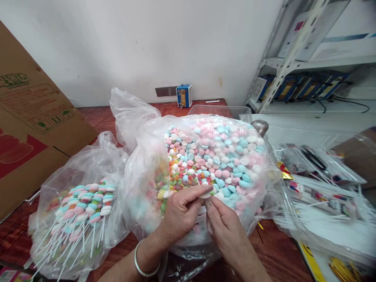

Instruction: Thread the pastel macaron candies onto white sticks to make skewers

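My left hand (183, 207), with a bangle on its wrist, pinches a pale round marshmallow (206, 195) between thumb and forefinger. Against its lower edge, the fingertips of my right hand (223, 225) are pressed together; what they hold, if anything, is hidden. Both hands are over the near side of a large clear plastic bag (132, 196). Inside it lie many pink, blue and white marshmallows (226, 174) and small coloured ring candies (188, 181). To the left, a second plastic bag (79, 166) bears skewered candies (91, 197) on white sticks (84, 237).
A cardboard box (35, 117) stands at left. Behind are a small blue device (184, 96) and a clear tray (220, 109). A metal scoop (260, 127) rests by the bag. At right, a clear bin (296, 223) holds white sticks and scissors (314, 156), below a shelf (320, 64).
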`<state>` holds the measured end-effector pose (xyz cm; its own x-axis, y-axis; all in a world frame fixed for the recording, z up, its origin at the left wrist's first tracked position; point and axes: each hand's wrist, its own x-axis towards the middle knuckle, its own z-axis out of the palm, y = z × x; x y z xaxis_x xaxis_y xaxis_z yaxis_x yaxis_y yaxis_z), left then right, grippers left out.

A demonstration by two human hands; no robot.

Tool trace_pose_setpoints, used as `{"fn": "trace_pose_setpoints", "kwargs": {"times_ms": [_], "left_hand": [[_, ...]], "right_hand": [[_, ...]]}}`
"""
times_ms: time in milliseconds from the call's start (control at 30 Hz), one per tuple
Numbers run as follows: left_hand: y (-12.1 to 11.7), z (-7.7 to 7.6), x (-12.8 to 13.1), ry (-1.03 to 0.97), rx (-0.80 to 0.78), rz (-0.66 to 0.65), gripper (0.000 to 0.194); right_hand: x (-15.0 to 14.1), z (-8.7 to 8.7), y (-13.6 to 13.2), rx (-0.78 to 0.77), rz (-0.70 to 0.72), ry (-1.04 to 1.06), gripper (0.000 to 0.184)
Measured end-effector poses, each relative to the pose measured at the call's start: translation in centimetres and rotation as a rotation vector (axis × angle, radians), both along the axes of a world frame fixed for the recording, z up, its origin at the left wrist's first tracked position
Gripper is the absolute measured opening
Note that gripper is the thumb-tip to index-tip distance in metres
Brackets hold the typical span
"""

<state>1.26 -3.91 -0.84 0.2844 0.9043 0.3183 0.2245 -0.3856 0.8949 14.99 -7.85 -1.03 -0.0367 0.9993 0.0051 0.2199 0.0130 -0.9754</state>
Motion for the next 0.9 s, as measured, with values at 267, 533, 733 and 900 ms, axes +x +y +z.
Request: {"fn": "trace_pose_setpoints", "kwargs": {"times_ms": [267, 533, 733, 900], "left_hand": [[1.0, 0.5, -2.6, 0.215, 0.264, 0.274, 0.039], [4.1, 0.2, -4.9, 0.878, 0.360, 0.463, 0.009], [3.8, 0.0, -4.9, 0.786, 0.339, 0.453, 0.005], [3.7, -0.3, -5.2, 0.640, 0.281, 0.501, 0.008]], "right_hand": [[0.8, 0.3, 1.8, 0.030, -0.032, -0.793, 0.023], [-0.9, 2.8, 3.8, 0.010, 0.081, -1.280, 0.017], [-1.7, 2.7, 4.5, 0.040, 0.088, -1.280, 0.017], [-1.6, 2.7, 5.1, 0.036, 0.032, -1.315, 0.016]]}}
